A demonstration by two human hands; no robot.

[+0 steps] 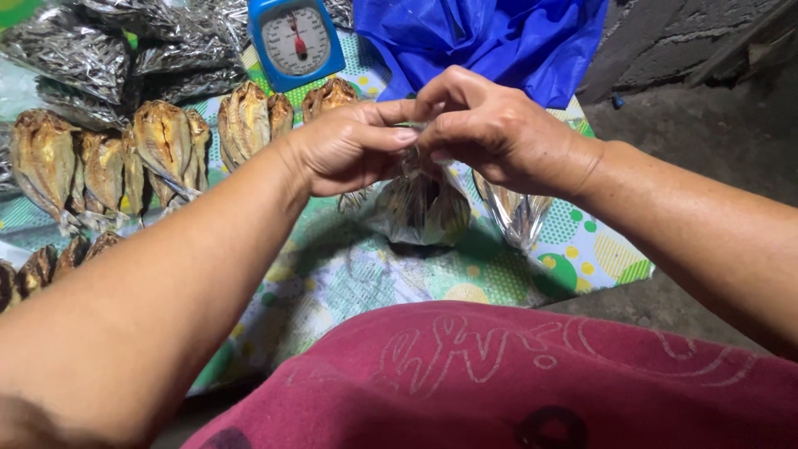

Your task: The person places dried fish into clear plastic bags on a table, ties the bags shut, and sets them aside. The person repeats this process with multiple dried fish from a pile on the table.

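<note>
Both the left hand (349,150) and the right hand (490,133) pinch the twisted top of a clear bag of dried fish (422,208) above the patterned mat (357,274), near its right edge, with the blue scale (295,40) at its far edge.

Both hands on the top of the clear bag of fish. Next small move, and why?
Probably cinch the neck tighter. Left hand and right hand pinch the gathered top of the clear bag, which hangs full of dried fish above the patterned mat. No tie or knot is visible, so the top looks unsecured.
</note>
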